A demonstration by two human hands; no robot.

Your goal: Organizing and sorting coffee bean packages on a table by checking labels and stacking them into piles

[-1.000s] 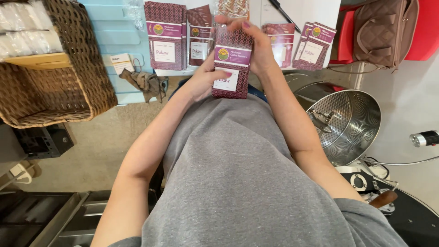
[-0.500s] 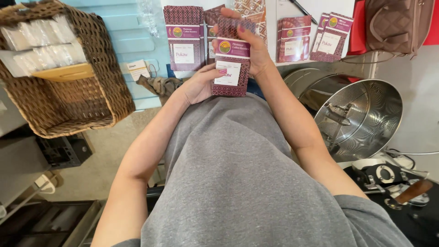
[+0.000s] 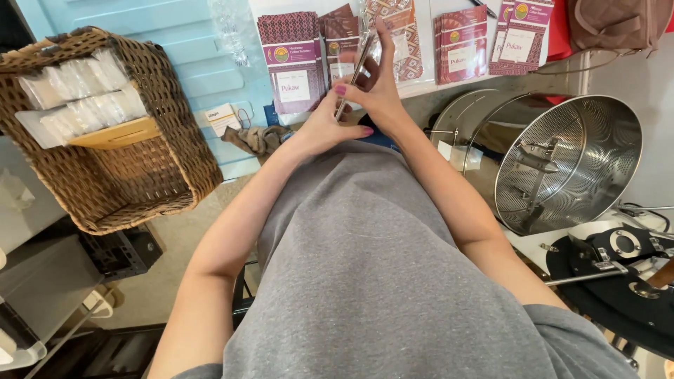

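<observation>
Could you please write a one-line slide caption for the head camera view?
Both hands, left hand and right hand, hold a maroon pouch edge-on beside a wicker basket.

Bright, even light, prob. daylight or soft overhead; no hard shadows anywhere. Both hands, the left hand (image 3: pixel 319 130) and the right hand (image 3: pixel 382 91), are evenly lit w/ only faint shading betw. the fingers. The pouch (image 3: pixel 354 70) pinched betw. them sits edge-on, slightly soft, maybe motion blur. Right of the grip, the steel drum (image 3: pixel 569 165) throws glare off its perforated wall and rim. Left of the grip, the wicker basket (image 3: pixel 168 140) bends outward: wide-angle distortion, stronger twd. the frame edges. Below the grip, the grey shirt (image 3: pixel 379 281) is close to the lens, a bit soft. Corners lower left go dim.
</observation>
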